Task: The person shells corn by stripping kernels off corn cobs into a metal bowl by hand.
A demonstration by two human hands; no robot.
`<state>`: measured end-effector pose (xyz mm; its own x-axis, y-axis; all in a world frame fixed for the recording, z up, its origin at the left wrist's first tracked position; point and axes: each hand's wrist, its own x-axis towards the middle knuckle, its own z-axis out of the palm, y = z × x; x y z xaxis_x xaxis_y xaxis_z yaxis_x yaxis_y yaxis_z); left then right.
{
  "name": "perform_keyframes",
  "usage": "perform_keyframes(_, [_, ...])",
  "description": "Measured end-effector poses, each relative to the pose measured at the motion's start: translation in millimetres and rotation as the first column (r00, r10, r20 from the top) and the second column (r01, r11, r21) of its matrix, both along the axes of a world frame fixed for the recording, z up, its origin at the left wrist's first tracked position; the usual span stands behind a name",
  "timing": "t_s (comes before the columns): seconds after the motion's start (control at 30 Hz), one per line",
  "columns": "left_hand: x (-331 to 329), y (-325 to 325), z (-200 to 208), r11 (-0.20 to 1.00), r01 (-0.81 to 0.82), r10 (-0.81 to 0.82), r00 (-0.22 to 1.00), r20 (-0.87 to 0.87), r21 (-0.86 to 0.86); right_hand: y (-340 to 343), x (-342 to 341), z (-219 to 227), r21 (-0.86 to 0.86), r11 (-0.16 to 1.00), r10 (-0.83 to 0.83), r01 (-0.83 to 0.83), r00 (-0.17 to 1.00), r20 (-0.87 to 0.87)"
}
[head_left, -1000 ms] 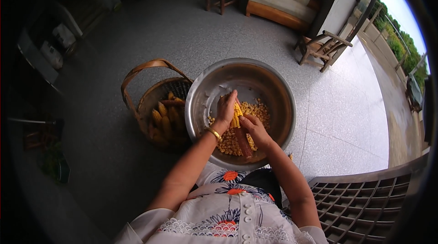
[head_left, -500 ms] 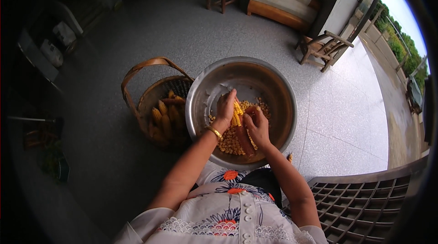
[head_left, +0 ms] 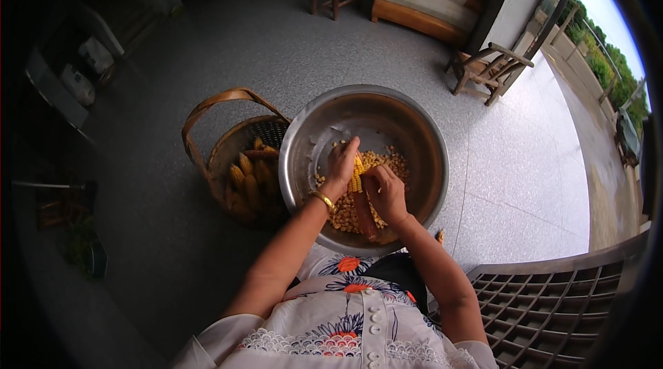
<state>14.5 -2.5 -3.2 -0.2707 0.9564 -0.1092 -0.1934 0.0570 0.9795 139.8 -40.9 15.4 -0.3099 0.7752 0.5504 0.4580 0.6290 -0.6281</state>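
My left hand (head_left: 340, 167), with a gold bangle at its wrist, is closed around an ear of corn (head_left: 358, 174) above a wide metal basin (head_left: 431, 127). Yellow kernels still cover the ear's upper part. A bare reddish cob (head_left: 366, 216) extends below them; whether it is the same ear I cannot tell. My right hand (head_left: 387, 193) has its fingers curled against the ear's right side, the tips partly hidden. Loose kernels (head_left: 349, 220) are spread over the basin's bottom beneath both hands.
Left of the basin stands a woven basket (head_left: 219, 141) with a tall handle, holding several ears of corn (head_left: 250, 179). A metal grid (head_left: 552, 307) lies at the lower right. Farther off are a wooden chair (head_left: 487, 72) and a cushioned bench (head_left: 425, 3).
My right hand has shifted slightly, its fingers now bent closer over the ear. The reddish cob's lower end has swung a little left. My left hand keeps its hold.
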Motion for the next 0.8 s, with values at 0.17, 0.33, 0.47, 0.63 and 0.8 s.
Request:
perform_keyframes(0.17, [-1.6, 1.7, -4.3, 0.999, -0.017, 0.019, 0.998, -0.061, 0.031, 4.1, 3.3, -7.1, -0.426, 0.891, 0.013, -0.156, 0.947, -0.321])
perform_keyframes(0.33, [-8.2, 5.7, -2.4, 0.992, -0.103, 0.109, 0.990, 0.091, -0.070, 4.3, 7.4, -9.9, -0.655, 0.646, -0.216, -0.391, 0.730, -0.649])
perform_keyframes(0.47, [-11.5, 6.2, -7.0, 0.987, -0.153, 0.158, 0.982, 0.100, -0.051, 0.5, -0.2, 1.7, -0.398, 0.907, 0.018, -0.139, 0.956, -0.292])
perform_keyframes(0.63, [-6.1, 2.5, 1.5, 0.991, -0.132, 0.132, 0.991, -0.016, 0.017, -5.8, -5.0, -10.5, -0.423, 0.904, 0.106, -0.056, 0.990, 0.096])
perform_keyframes(0.8, [-7.4, 0.5, 11.7, 0.995, -0.020, 0.020, 1.000, 0.005, 0.094, -5.1, -0.7, -8.8, -0.591, 0.767, 0.155, -0.251, 0.965, -0.209])
